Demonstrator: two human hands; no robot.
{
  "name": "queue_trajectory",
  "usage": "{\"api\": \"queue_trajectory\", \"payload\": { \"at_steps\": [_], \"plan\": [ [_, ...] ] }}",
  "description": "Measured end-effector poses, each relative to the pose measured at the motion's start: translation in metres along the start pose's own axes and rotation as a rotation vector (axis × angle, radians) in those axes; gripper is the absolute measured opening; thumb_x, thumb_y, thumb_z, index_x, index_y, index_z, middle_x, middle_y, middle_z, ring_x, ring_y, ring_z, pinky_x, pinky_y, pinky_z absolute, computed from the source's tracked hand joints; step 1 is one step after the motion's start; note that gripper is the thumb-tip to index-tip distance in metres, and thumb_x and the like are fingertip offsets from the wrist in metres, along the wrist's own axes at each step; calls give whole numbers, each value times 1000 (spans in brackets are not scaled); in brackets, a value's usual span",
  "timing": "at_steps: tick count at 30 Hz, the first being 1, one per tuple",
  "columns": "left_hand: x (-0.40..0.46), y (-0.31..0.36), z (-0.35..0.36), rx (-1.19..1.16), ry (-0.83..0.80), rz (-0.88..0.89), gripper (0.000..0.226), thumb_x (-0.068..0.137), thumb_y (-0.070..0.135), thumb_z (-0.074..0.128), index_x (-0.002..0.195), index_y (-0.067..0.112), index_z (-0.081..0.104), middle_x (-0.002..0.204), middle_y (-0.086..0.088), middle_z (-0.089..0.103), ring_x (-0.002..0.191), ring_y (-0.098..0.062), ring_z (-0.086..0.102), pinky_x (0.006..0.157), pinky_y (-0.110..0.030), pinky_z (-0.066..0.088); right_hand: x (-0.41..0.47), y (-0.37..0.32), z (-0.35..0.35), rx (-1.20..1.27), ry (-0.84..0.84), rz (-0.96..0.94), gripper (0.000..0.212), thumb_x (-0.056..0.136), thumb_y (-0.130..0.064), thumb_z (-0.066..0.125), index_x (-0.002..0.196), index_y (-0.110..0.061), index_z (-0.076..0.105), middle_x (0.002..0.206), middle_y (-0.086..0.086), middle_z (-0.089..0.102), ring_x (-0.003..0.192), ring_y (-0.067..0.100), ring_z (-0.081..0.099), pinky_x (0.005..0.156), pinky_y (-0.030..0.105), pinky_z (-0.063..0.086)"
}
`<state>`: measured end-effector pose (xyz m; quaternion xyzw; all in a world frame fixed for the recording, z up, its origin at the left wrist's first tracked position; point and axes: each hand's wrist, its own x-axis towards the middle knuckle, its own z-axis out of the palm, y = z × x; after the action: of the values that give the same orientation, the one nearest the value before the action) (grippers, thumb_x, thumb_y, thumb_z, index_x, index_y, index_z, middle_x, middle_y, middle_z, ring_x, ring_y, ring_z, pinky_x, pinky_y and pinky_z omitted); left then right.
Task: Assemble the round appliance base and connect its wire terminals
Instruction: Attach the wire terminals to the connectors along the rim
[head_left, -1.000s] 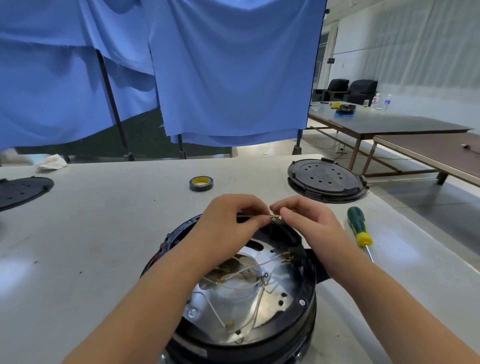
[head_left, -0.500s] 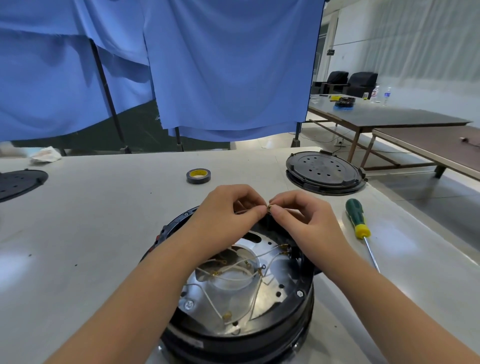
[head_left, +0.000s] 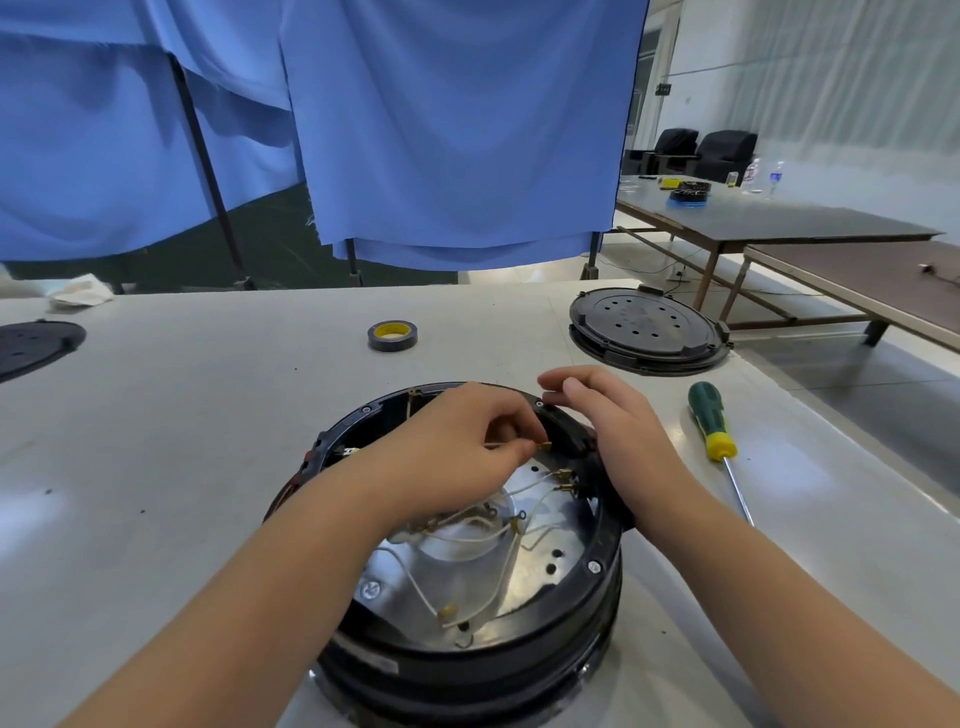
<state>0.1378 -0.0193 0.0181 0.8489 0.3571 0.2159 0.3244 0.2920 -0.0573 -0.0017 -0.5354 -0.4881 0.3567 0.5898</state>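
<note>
I see the round appliance base (head_left: 467, 597) near the table's (head_left: 182, 441) front edge, open side up, white wires (head_left: 498, 535) across its metal plate. The left hand (head_left: 457, 452) pinches a wire end; its brass terminal (head_left: 544, 445) points right toward the inner rim, wire roughly level. The right hand (head_left: 618, 421) rests on the rim, fingers loosely bent, gripping nothing. A screwdriver (head_left: 712, 431) lies right of the base, handle pointing away. The base's side label is unreadable.
</note>
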Motion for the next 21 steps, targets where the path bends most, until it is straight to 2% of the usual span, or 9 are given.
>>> {"api": "queue_trajectory", "payload": {
  "at_steps": [2, 4, 7, 10, 13, 17, 21],
  "plan": [
    [0, 0, 2, -2, -32, 21, 17, 89, 15, 60, 88, 29, 69, 80, 3, 70, 74, -11, 63, 68, -21, 50, -1, 1, 1, -14, 4, -2, 24, 97, -13, 45, 90, -17, 67, 93, 4, 65, 93, 15, 63, 90, 42, 51],
    [1, 1, 4, 4, -56, 33, 16, 89, 14, 60, 90, 26, 70, 82, -1, 70, 75, -16, 62, 71, -28, 50, -1, 1, 1, -34, 2, -5, 26, 98, -15, 43, 90, -17, 68, 95, 5, 65, 94, 15, 63, 90, 41, 51],
    [2, 1, 6, 26, -96, 31, 16, 89, 11, 58, 90, 23, 69, 80, -5, 66, 68, -12, 56, 67, -26, 48, 0, 2, 2, -48, 2, -6, 27, 99, -18, 42, 90, -18, 68, 94, 1, 65, 88, 5, 62, 87, 36, 52],
    [3, 1, 8, 39, -115, 16, 22, 89, 7, 55, 89, 24, 68, 70, 3, 60, 61, -5, 52, 61, -21, 47, 1, 2, 2, -65, 2, -14, 28, 99, -19, 41, 89, -19, 68, 94, 0, 65, 78, -5, 60, 77, 28, 53],
    [5, -1, 8, 45, -125, 2, 20, 90, 9, 56, 88, 26, 67, 68, 4, 58, 58, -4, 50, 56, -17, 44, 0, 0, 2, -77, -1, -1, 28, 99, -21, 41, 90, -21, 68, 97, 4, 65, 73, -5, 59, 73, 37, 54],
    [7, -4, 9, 36, -127, -6, 17, 90, 15, 58, 87, 29, 67, 70, 1, 59, 57, -5, 51, 55, -17, 44, -2, -2, 2, -86, -1, 11, 28, 99, -22, 41, 91, -19, 68, 101, 5, 65, 84, 4, 60, 76, 46, 54],
    [7, -4, 9, 33, -133, -9, 17, 90, 15, 57, 87, 29, 67, 71, -1, 59, 59, -7, 51, 58, -22, 45, -2, -2, 2, -98, -5, 10, 29, 99, -22, 40, 90, -21, 68, 100, 3, 65, 87, 4, 60, 77, 44, 54]
  ]
}}
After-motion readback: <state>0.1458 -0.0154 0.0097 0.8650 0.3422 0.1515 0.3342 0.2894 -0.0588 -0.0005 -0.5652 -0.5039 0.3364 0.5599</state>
